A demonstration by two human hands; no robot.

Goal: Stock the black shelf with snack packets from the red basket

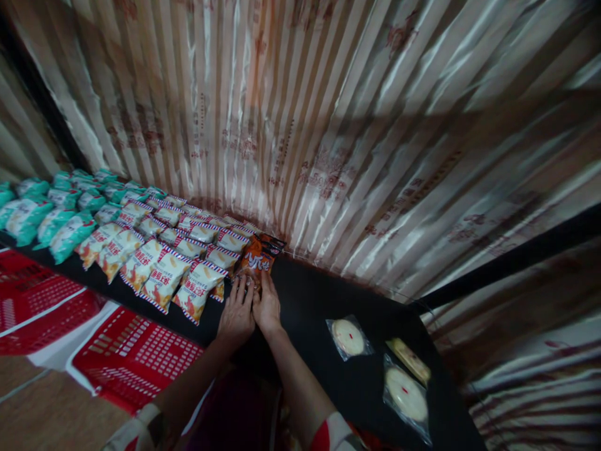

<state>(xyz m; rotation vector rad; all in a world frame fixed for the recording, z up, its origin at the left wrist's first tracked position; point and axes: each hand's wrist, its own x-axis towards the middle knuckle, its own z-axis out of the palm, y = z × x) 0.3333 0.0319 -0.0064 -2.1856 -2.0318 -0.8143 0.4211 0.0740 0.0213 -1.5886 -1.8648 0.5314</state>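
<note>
Gently our left hand (236, 316) and right hand (267, 308) rest, fingers outstretched, on a probably light, crinkly orange packet (258, 258); we'd pinch its seam

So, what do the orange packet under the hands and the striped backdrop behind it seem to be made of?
Orange packet: probably thin plastic film with a glossy finish; it looks crinkled, with printed colour. Striped backdrop: seems to be satin-like fabric; its long folds catch bright streaks of light.
</note>
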